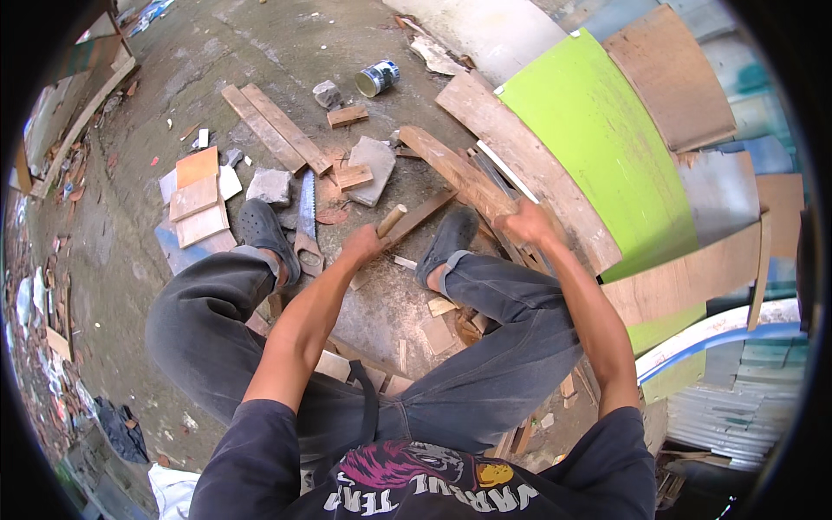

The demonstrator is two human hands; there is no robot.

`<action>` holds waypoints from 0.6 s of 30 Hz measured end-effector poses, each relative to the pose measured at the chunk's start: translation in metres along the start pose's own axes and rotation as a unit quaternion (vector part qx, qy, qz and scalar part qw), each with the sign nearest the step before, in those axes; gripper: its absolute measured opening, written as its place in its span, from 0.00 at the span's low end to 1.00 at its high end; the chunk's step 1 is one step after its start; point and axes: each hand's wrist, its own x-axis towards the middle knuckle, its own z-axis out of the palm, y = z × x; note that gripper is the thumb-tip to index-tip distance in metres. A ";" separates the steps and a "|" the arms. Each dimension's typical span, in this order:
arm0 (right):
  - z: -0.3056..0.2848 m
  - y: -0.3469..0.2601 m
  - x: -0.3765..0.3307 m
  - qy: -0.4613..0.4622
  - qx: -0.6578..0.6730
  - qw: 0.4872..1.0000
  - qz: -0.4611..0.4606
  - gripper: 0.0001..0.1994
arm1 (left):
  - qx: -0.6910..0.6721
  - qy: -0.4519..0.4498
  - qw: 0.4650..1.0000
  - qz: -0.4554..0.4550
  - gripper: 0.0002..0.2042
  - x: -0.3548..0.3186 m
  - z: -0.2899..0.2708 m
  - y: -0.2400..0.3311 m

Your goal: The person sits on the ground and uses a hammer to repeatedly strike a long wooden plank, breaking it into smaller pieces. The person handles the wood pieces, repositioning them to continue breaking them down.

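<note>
Between my spread knees, my left hand (366,244) is closed on a dark wooden strip (422,215) that slants up to the right. A short, light wooden stick (393,219) pokes out of the same hand; whether it is a tool handle I cannot tell. My right hand (530,225) grips the near end of a long brown wooden plank (455,173), which points away to the upper left. The far tip of the strip lies close to this plank. To the left of my left hand, a handsaw (307,217) rests on the ground, handle toward me.
Two boards (276,130), concrete chunks (373,170), a small wood block (354,178) and an open tin can (377,79) lie ahead. Cut wood squares (198,198) sit left of my foot. A green panel (598,130) and plywood sheets (672,74) are on the right.
</note>
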 end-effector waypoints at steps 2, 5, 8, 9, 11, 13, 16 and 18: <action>0.019 0.020 -0.020 0.002 0.010 0.999 0.050 0.37 | -0.009 0.025 0.999 0.035 0.23 0.005 0.006 -0.001; 0.074 0.069 -0.036 -0.019 0.077 0.995 0.059 0.46 | -0.011 0.037 0.997 0.071 0.24 0.005 0.014 0.002; 0.138 0.108 -0.037 -0.053 0.125 0.988 0.073 0.51 | 0.025 0.032 0.997 0.072 0.22 0.003 0.010 0.007; 0.155 0.120 -0.031 -0.064 0.119 0.988 0.073 0.51 | 0.029 0.031 0.996 0.076 0.22 0.004 0.011 0.008; 0.174 0.124 -0.029 -0.091 0.109 0.988 0.064 0.52 | 0.039 0.034 0.996 0.075 0.22 0.003 0.012 0.005; 0.181 0.121 -0.014 -0.117 0.113 0.984 0.074 0.57 | 0.087 0.034 0.994 0.061 0.22 0.012 0.003 0.003; 0.157 0.089 -0.019 -0.142 0.083 0.980 0.116 0.62 | 0.141 0.026 0.988 0.065 0.22 0.014 -0.001 0.006; 0.149 0.079 -0.024 -0.141 0.084 0.977 0.137 0.62 | 0.167 0.002 0.984 0.057 0.20 0.015 0.005 0.015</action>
